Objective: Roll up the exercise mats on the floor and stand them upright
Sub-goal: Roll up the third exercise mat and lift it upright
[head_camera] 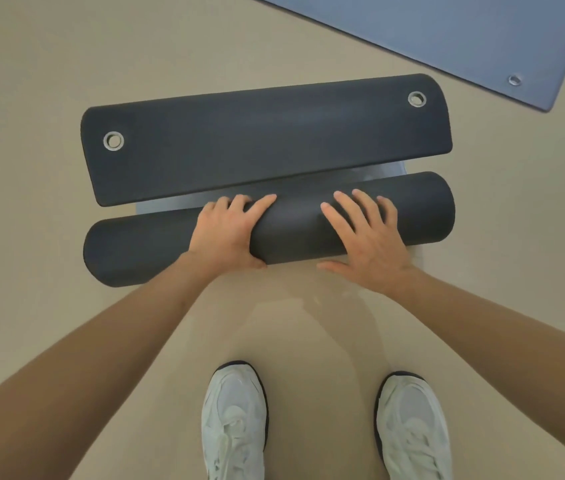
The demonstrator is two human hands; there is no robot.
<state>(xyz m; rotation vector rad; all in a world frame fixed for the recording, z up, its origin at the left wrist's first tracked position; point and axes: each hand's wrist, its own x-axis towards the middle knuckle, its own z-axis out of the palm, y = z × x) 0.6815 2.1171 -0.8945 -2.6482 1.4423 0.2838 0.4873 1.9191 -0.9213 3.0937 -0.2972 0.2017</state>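
Dark mat [274, 133]: on the floor [32, 64] in front of the shoes [234, 420]; near part is rolled, far end lies flat with two grommets [113, 141].
Left hand [225, 233]: grasps the roll, fingers curved over its top, thumb hooked on the near side.
Right hand [367, 237]: released, spread flat on the roll, pressing; thumb low by the floor.
Pale strip [170, 206]: shows between roll and flat end; cannot tell what it is.
Blue mat [447, 29]: flat, top right, cut off by the frame.
Roll's inner layers: hidden.
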